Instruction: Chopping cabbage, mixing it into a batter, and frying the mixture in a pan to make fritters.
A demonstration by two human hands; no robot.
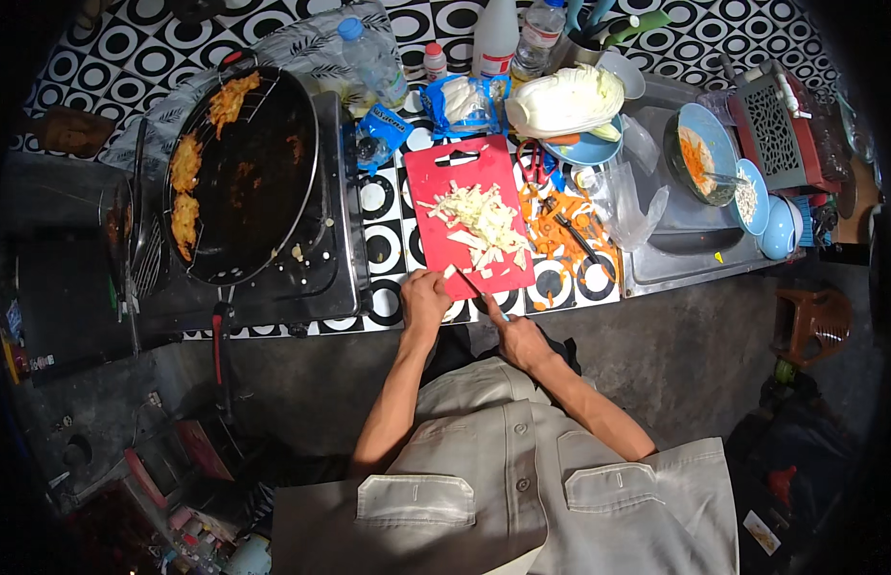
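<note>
My left hand (424,302) grips a small pale piece of cabbage (449,272) at the near left corner of a red cutting board (438,248). In my right hand (524,341) is a kitchen knife (470,280) with a light blue handle, its blade reaching over the board's near edge towards that piece. Chopped cabbage (477,215) lies heaped on the middle of the board. Beyond it, a halved napa cabbage (564,104) rests on a blue plate (585,152). Right of the board, a dark-handled peeler (571,230) lies among orange carrot peelings (553,251).
To the left, a large black frying pan (247,194) sits on a stove (337,251); fritters (186,162) lie on its wire rack. A sink (654,237) at right carries a bowl of shredded carrot (704,154). Red scissors (535,167) and water bottles (373,61) stand or lie behind.
</note>
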